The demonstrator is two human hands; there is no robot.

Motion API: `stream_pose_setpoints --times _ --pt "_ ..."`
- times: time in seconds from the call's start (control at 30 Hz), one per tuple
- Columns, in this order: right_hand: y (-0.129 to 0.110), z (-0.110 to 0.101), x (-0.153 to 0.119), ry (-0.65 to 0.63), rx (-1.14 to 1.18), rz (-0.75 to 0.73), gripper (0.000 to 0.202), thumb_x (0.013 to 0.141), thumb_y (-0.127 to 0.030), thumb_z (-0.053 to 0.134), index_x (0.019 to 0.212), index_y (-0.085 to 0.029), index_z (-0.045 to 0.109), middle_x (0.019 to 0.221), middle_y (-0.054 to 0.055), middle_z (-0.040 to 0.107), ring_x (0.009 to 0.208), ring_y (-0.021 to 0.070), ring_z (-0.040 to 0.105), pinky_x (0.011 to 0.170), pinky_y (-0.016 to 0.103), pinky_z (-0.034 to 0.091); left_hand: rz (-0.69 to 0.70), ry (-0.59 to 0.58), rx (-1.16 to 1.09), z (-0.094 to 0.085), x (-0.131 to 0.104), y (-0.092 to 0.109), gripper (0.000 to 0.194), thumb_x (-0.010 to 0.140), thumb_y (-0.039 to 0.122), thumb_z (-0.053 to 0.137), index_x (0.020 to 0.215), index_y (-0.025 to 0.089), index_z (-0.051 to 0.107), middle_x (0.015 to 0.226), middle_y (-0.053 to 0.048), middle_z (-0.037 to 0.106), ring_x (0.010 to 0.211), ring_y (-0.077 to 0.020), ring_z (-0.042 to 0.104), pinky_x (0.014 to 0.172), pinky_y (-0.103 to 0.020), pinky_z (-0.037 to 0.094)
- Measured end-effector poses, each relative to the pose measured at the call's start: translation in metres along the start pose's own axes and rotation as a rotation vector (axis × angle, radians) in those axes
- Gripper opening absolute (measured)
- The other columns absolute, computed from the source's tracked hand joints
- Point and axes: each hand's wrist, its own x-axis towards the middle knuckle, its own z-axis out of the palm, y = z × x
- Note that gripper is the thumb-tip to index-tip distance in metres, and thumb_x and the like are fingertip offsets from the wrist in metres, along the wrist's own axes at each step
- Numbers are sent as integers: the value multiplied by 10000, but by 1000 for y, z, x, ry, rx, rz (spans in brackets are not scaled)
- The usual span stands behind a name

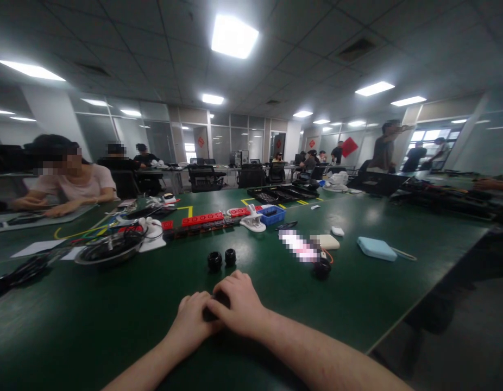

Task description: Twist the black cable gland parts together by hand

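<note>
Close together over the green table (300, 309), my left hand (194, 317) and my right hand (239, 304) both close round a small black object (209, 312). Most of it is hidden by my fingers, so its kind does not show. Just beyond my hands, two black, round, ribbed parts stand side by side: a larger one (214, 261) on the left and a smaller one (230, 257) on the right. They look like short black fittings, and neither hand touches them.
A metal bowl (86, 259) of black cables sits left. Red power strips (202, 219), a blue bin (272, 215) and a black tray (276, 194) lie farther back. A lit phone (296, 246) and a light-blue case (377, 248) are right. A person (84, 182) sits at left.
</note>
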Motion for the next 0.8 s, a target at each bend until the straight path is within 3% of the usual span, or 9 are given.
stream_pose_setpoints --times 0.17,0.4,0.8 --pt "-7 2 1 -4 -32 -90 202 762 -378 536 836 -190 546 814 5 583 830 168 402 749 309 273 23 -16 18 -1 0 -1 230 678 343 520 878 246 578 930 -4 587 889 -199 510 823 -337 331" --pt "-10 6 -2 26 -68 -201 178 737 -354 561 792 -186 536 771 -5 581 831 167 390 790 317 244 -49 -53 74 3 6 -6 137 725 292 459 756 208 562 890 -12 583 861 -177 504 825 -317 330" --pt "-16 8 -8 -17 -181 -225 193 783 -362 480 751 -177 528 780 11 596 749 158 380 691 306 239 -97 -11 100 9 12 -14 174 749 251 427 805 223 590 906 -9 592 885 -178 504 828 -316 320"
